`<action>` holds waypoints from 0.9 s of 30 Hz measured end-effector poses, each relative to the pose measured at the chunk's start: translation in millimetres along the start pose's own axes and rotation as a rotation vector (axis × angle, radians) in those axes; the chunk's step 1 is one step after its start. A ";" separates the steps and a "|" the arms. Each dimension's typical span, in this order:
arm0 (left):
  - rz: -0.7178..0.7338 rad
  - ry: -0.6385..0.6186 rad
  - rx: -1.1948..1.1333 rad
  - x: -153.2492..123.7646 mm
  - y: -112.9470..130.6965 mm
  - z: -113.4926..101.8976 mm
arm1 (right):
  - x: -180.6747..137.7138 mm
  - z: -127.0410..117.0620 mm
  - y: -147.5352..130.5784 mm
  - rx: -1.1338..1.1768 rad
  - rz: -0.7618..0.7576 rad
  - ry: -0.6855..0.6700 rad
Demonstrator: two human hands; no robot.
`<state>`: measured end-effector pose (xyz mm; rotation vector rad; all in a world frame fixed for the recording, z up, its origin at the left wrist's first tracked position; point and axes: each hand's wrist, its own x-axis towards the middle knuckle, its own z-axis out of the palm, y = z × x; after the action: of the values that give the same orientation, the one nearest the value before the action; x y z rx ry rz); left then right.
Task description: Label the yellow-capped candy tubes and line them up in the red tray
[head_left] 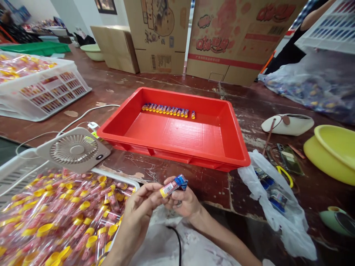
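My left hand (141, 208) and my right hand (185, 202) meet in front of me, both pinching one small candy tube (172, 186) with a yellow cap and a blue wrapper end. Beyond them lies a red plastic tray (222, 144) with a row of several similar tubes (168, 109) lined up along its far wall. At my lower left a white crate (16, 171) is filled with several yellow-capped tubes (58, 218) in clear wrap.
A small white fan (73, 149) rests on the crate's rim, its cable trailing left. A clear plastic bag (277, 207), a phone (290, 159), yellow bowls (332, 151) and a white pouch (287, 125) lie right. Cardboard boxes (230, 40) stand behind; another person's arm (313, 16) shows top right.
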<state>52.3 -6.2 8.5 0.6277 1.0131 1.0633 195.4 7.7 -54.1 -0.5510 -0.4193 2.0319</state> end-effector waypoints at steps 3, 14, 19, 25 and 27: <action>-0.039 -0.031 0.045 -0.2 1.4 3.7 | -1.3 -1.9 -2.8 -0.029 -0.026 -0.001; 0.405 0.195 0.480 6.1 -9.5 9.6 | 0.4 3.1 -9.3 0.052 -0.125 0.068; 0.438 0.149 0.556 6.6 -15.1 9.0 | 0.6 4.0 -7.9 -0.010 -0.131 0.151; 0.302 0.090 0.482 9.2 -12.0 5.2 | 1.2 1.6 -8.5 0.015 -0.153 0.180; 0.204 0.062 0.419 11.1 -7.8 3.1 | 2.2 0.6 -9.5 0.017 -0.147 0.187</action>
<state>59.8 1.1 -0.7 1.0621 1.2591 1.0585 200.9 14.2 -49.3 -0.6734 -0.3200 1.8242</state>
